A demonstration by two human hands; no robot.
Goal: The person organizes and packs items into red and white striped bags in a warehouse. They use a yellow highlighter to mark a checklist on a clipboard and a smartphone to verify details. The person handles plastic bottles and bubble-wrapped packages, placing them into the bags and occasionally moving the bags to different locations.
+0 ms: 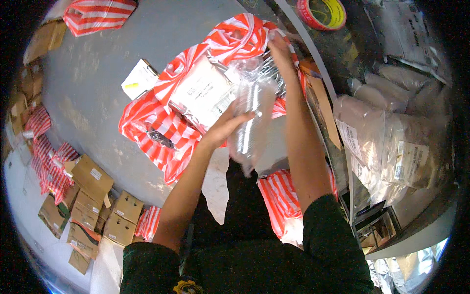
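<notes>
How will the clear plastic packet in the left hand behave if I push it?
The clear plastic packet will probably flex, as its wrapping looks thin and wrinkled. Its glossy highlights suggest it may slip against the left hand.

Hands (223,128) touch a clear plastic pack (255,100) and striped bag (188,60)

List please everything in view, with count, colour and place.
Open striped bag: one, red-white, centre
Clear package: one, transparent, centre
Labelled package: one, white, inside open striped bag
Small box: one, white, left of open striped bag
Other striped bags: several, red-white, left and bottom
Cardboard boxes: many, brown, left
Tape roll: one, red and yellow, top right
Wrapped packages: several, pale, right
Left hand: one, bare, on clear package
Right hand: one, bare, upper centre
Sleeves: two, dark, bottom
Trousers: one pair, dark, bottom
</notes>
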